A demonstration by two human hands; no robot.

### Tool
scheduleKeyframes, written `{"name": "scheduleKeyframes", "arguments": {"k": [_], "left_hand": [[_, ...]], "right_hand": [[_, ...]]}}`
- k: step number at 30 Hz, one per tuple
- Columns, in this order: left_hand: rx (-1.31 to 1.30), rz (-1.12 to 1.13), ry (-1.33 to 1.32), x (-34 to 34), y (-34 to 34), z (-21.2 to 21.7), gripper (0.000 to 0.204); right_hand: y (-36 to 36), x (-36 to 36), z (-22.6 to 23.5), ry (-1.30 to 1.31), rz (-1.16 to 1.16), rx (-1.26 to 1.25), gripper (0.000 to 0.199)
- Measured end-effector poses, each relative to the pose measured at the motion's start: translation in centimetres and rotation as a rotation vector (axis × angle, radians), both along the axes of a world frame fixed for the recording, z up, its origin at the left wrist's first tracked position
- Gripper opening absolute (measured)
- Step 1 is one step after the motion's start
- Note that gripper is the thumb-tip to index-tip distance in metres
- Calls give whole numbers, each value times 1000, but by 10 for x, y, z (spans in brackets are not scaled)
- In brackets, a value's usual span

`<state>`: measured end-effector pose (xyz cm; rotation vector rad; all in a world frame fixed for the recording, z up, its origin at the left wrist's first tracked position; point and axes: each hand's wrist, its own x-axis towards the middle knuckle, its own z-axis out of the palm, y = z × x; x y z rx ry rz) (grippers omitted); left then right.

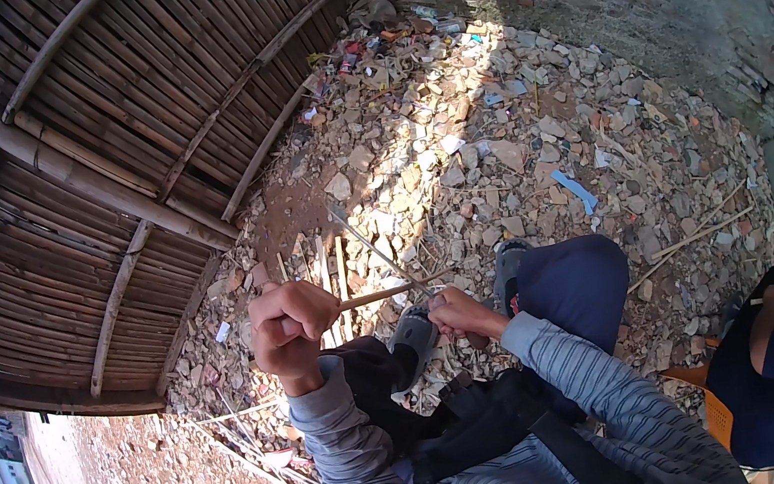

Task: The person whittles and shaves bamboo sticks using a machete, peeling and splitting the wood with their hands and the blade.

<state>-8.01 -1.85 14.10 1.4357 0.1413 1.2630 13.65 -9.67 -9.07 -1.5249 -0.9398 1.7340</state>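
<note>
We clench our left hand (289, 326) around the near end of a thin pale bamboo stick (380, 295), bracing it level, while our right hand (459, 312) grips a long grey blade (376, 249) laid against it.

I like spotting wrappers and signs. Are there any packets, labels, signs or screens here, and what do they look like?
Wrappers: a small heap of crumpled litter, red, white and yellow, on the rubble by the brick wall, at the far end of the bamboo fence.
Blue scrap: a flat, narrow strip, light blue, on the stones beyond the knee.
White scrap: small, pale, near the fence foot.
Signs or screens: none.
</note>
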Motion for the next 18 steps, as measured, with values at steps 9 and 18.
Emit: {"name": "scheduleKeyframes", "arguments": {"k": [9,18], "left_hand": [[30,6,66,3,-2,4,31],[31,-27,93,-3,-7,2,28]], "right_hand": [[-6,-4,7,112,-6,225,20],[4,9,-20,-67,-2,-19,20]]}}
